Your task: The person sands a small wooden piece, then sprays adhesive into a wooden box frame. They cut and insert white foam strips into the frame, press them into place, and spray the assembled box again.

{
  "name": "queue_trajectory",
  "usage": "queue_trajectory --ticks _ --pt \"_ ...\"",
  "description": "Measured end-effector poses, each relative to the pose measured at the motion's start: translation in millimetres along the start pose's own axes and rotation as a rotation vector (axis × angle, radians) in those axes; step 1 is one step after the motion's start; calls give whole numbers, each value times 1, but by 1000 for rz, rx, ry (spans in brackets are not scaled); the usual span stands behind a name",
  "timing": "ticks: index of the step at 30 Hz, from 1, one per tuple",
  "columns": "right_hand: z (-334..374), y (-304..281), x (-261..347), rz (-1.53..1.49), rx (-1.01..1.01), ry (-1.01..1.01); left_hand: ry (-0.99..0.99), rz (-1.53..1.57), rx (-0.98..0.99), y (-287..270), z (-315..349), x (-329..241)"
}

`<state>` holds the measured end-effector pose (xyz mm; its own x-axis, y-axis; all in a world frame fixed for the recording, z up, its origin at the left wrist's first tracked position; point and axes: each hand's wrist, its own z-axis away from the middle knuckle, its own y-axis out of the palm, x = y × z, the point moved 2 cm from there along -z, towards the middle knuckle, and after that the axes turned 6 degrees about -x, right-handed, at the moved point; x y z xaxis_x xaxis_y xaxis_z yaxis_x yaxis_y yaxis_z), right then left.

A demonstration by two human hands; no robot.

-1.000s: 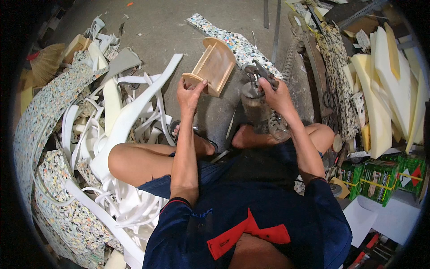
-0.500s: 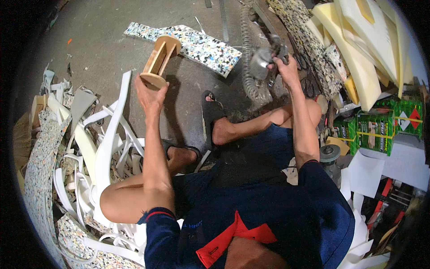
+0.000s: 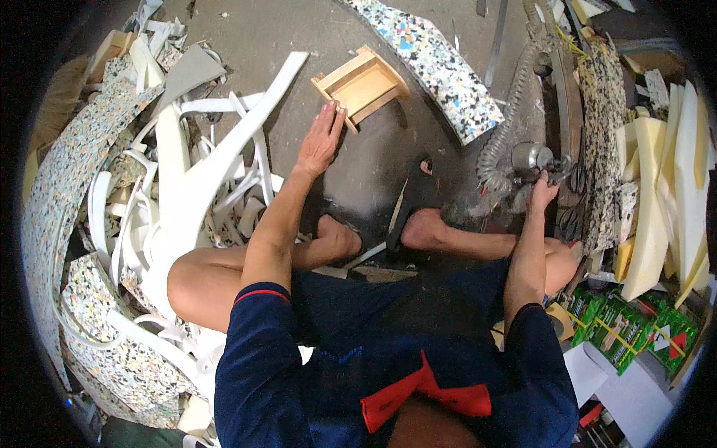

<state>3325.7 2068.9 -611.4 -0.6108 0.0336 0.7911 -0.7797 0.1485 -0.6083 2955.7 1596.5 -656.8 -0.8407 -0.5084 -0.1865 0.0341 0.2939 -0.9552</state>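
Note:
A small light-wood frame [image 3: 366, 84], with two rounded end plates joined by boards, lies tilted on the floor ahead of me. My left hand [image 3: 321, 142] reaches to its near end; the stretched fingers touch the end plate and are not wrapped round it. At the right, my right hand [image 3: 544, 193] is closed on a spray gun [image 3: 532, 158] with a round metal cup, held low by the floor. A clear coiled hose [image 3: 493, 153] runs beside the gun. Part of the gun's handle is hidden by my fingers.
A speckled foam strip [image 3: 429, 67] lies beyond the frame. White foam offcuts [image 3: 202, 194] heap at my left beside speckled sheets [image 3: 67, 187]. Yellow foam pieces [image 3: 650, 201], scissors [image 3: 571, 222] and green packages [image 3: 612, 325] are at my right.
My left hand has lowered the wooden frame onto the floor and its fingers have straightened from their grip. My right hand has lowered the spray gun. The view has shifted.

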Motion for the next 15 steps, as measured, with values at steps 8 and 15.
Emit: queue_trajectory --ticks 8,15 --pt "-23 -10 -17 239 64 370 90 -150 428 -75 -32 4" --pt "81 -19 30 259 -7 -180 -121 -75 505 -197 -58 111"
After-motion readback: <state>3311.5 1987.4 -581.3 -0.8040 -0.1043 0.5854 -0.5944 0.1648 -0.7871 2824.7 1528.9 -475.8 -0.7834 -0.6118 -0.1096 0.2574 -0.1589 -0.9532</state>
